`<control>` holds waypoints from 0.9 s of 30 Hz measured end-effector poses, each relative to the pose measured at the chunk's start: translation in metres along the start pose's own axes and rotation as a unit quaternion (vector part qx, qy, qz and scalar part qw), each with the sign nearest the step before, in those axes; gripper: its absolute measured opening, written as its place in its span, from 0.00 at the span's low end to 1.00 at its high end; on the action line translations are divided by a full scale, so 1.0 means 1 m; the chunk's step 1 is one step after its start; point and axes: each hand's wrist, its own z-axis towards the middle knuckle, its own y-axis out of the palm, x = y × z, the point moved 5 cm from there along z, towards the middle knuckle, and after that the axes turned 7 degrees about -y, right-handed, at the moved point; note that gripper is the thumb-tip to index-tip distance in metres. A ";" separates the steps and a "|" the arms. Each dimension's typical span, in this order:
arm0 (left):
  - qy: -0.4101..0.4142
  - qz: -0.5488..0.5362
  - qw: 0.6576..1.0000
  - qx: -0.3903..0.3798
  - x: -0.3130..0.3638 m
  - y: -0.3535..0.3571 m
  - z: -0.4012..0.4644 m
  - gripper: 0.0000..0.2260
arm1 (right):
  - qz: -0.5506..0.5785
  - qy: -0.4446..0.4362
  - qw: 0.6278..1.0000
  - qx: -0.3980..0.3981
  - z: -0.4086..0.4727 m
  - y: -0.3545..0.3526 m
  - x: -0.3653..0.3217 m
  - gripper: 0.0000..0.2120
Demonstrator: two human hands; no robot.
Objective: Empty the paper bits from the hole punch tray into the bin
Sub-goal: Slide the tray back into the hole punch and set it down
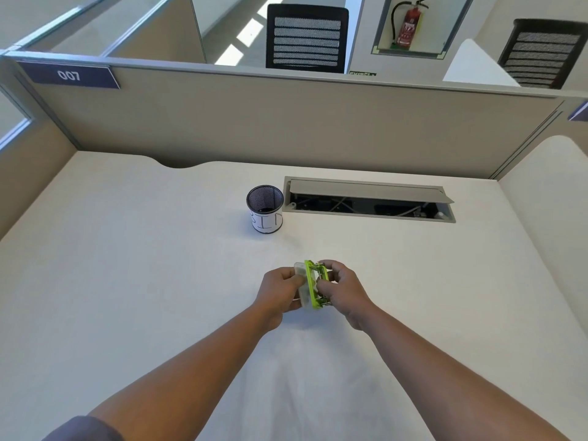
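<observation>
1. Holding a green hole punch [315,286] between both hands, lifted just above the white worktop [127,281], near centre and closer to the person than the bin.
2. Punch is turned on its side: long axis runs roughly away from the person, tilted slightly left at the far end. Green metal frame faces right; translucent white tray [302,283] faces left.
3. Left hand [280,292]: fingers curled and pressed onto the tray, thumb on its near face.
4. Right hand [342,289]: fingers bent around the green frame and lever side, pinching it from the right.
5. Tray sits flush against the punch base; whether it has started to separate cannot be told.
6. Bin [265,208]: small black mesh cup with a white paper label, upright, beyond the hands and slightly left, well apart from the punch.
7. Open cable hatch [369,198] lies in the worktop just right of the bin.
</observation>
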 end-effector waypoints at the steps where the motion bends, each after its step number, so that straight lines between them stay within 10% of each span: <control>1: 0.000 -0.006 1.000 -0.008 0.000 0.001 -0.002 0.08 | -0.002 -0.002 1.000 -0.001 -0.001 0.000 -0.001 0.18; 27: 0.075 0.070 0.994 -0.036 0.010 0.013 -0.012 0.16 | -0.094 -0.046 0.994 0.031 -0.007 0.003 -0.010 0.21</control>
